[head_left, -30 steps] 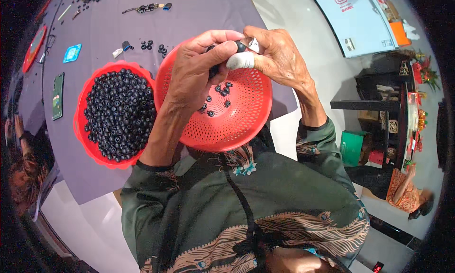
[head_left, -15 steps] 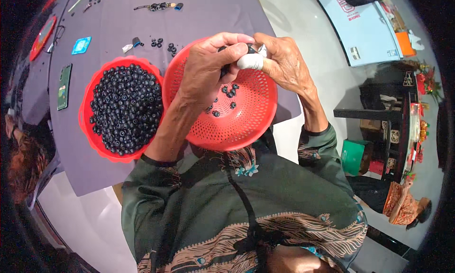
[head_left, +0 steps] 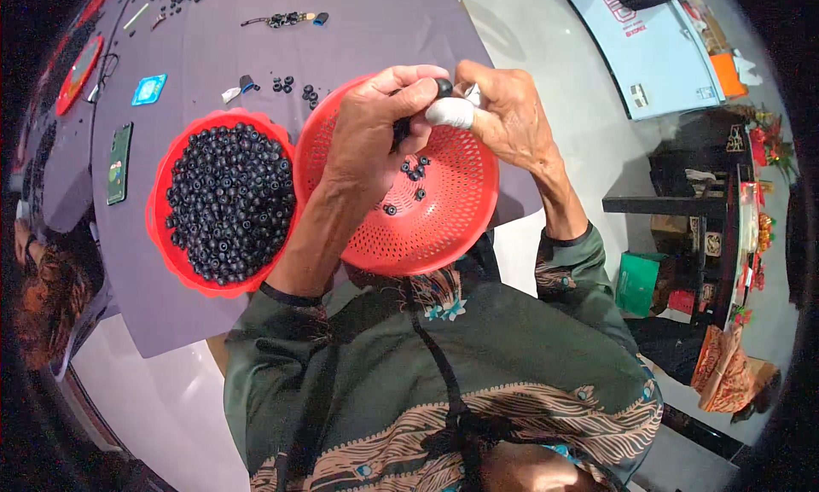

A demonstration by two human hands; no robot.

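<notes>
Above a red plastic colander (head_left: 426, 236), my left hand (head_left: 363, 125) is closed, pinching a small black bead-like piece (head_left: 444, 87) between thumb and forefinger. More dark pieces show in its curled palm. My right hand (head_left: 516, 121) is closed right beside it, its thumb wrapped in a white covering (head_left: 450, 112) that comes close to the pinched piece. Whatever the right fingers grip is hidden. A few black ring-like beads (head_left: 415, 169) lie in the colander. To the left, a red scalloped basket (head_left: 162, 257) is heaped with many more black beads (head_left: 229, 202).
On the purple-grey tablecloth (head_left: 188, 31) lie a phone (head_left: 119, 163), a blue square packet (head_left: 149, 89), loose black beads (head_left: 282, 84) and a strand of dark pieces (head_left: 286, 19). Another person sits at the left edge. A dark shelf (head_left: 665, 205) stands at the right.
The black piece at my left fingertips shows more fully, and the right hand has shifted slightly beside it. The view has tilted a little. A person at the far right has changed posture.
</notes>
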